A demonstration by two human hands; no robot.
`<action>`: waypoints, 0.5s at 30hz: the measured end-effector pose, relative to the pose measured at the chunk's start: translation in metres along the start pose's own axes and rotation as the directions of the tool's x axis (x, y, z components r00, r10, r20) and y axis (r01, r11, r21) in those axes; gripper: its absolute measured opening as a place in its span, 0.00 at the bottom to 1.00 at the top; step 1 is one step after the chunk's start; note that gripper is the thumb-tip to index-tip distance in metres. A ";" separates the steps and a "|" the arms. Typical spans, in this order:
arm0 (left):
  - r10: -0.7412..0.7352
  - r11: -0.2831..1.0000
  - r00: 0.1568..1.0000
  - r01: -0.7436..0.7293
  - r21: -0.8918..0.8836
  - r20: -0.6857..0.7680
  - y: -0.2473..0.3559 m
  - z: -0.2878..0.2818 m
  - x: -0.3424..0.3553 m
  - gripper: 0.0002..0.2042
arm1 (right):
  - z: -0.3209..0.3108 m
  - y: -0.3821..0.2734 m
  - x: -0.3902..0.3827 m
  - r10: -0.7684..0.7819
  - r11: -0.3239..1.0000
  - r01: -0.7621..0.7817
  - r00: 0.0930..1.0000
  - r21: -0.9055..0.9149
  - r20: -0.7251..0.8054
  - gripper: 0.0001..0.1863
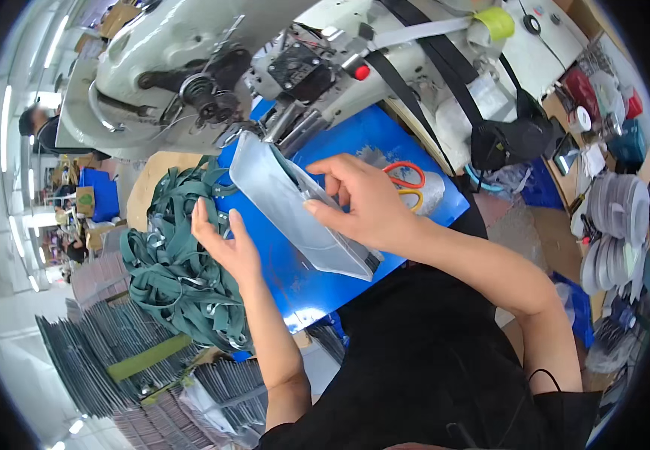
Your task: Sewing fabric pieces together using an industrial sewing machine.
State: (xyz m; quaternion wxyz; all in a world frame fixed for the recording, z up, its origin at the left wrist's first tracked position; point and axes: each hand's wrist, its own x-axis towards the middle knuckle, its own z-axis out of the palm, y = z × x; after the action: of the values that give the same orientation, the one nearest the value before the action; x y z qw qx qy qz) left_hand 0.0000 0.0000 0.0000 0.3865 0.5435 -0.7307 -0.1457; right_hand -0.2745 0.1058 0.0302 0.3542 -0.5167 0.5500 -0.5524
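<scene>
Pale grey-blue panel (287, 206), long and flat, slanting just in front of the sewing machine (167, 52); far end right by the stitching parts, cannot tell whether it touches them. Surface smooth with a soft sheen; far corners rounded; right side shows a darker green layer and a dark edge toward the near end. Right hand (374, 202) nearly closed, thumb and curled fingers pinching the panel's right edge. Left hand (229, 244) half open, fingers parted, nothing seen in its hold, left of the panel; contact with the green straps (182, 285) unclear. Straps heaped in front of the machine, leftward. Scissors (406, 165), orange and yellow handles, in front of the machine and rightward, on a blue work surface (295, 300).
</scene>
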 end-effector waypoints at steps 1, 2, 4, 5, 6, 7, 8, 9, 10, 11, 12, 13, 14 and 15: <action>-0.180 0.966 0.984 0.178 -0.189 0.007 -0.019 -0.008 0.003 0.39 | 0.011 -0.005 0.002 -0.076 0.997 0.075 0.996 -0.034 -0.042 0.26; -0.496 0.748 0.838 0.546 -0.378 0.228 -0.015 -0.022 0.006 0.39 | 0.017 -0.011 0.004 -0.155 0.986 0.148 0.985 -0.078 -0.082 0.24; -0.439 0.564 0.784 0.620 -0.545 0.438 -0.006 0.012 -0.031 0.38 | -0.009 0.015 0.007 -0.161 0.984 0.158 0.987 -0.082 -0.028 0.23; -0.308 0.368 0.701 0.711 -0.599 0.643 -0.003 0.008 -0.042 0.38 | -0.007 0.015 0.005 -0.128 0.990 0.127 0.992 -0.060 -0.014 0.21; -0.314 0.440 0.718 0.690 -0.574 0.622 0.003 -0.004 -0.050 0.39 | -0.004 0.011 0.001 -0.116 0.992 0.114 0.993 -0.058 -0.030 0.21; -0.311 0.438 0.718 0.690 -0.576 0.622 0.008 -0.012 -0.059 0.39 | -0.006 0.013 0.001 -0.125 0.992 0.124 0.992 -0.038 -0.030 0.21; -0.366 0.566 0.776 0.624 -0.539 0.514 0.012 -0.021 -0.067 0.39 | -0.007 0.014 0.001 -0.134 0.991 0.134 0.990 -0.018 -0.029 0.21; -0.404 0.681 0.828 0.555 -0.477 0.388 0.015 -0.027 -0.075 0.40 | -0.010 0.012 0.002 -0.138 0.990 0.138 0.990 -0.020 -0.020 0.21; -0.333 0.641 0.912 0.405 -0.652 0.239 0.024 -0.025 -0.081 0.36 | -0.015 0.008 0.003 -0.076 0.996 0.074 0.996 0.043 0.049 0.22; -0.368 0.599 0.909 0.393 -0.697 0.196 0.037 -0.033 -0.085 0.34 | -0.017 0.007 0.004 -0.017 0.995 0.005 0.992 0.099 0.121 0.22; -0.370 0.598 0.909 0.392 -0.699 0.193 0.041 -0.043 -0.086 0.33 | -0.017 0.007 0.003 -0.017 0.996 0.005 0.992 0.095 0.125 0.22; -0.371 0.596 0.909 0.391 -0.701 0.191 0.041 -0.052 -0.084 0.31 | -0.016 0.009 0.001 0.012 0.993 -0.028 0.989 0.111 0.148 0.22; -0.355 0.601 0.921 0.358 -0.715 0.163 0.040 -0.054 -0.080 0.27 | -0.015 0.010 0.000 0.039 0.990 -0.062 0.985 0.128 0.169 0.22; -0.358 0.599 0.920 0.356 -0.718 0.157 0.039 -0.059 -0.079 0.27 | -0.014 0.011 -0.002 0.036 0.990 -0.059 0.984 0.125 0.175 0.22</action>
State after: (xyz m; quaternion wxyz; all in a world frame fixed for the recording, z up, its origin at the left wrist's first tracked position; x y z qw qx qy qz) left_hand 0.0244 0.0979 0.0317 0.5356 0.4769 -0.4860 -0.4996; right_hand -0.2898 0.1096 0.0212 0.4464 -0.5252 0.4925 -0.5314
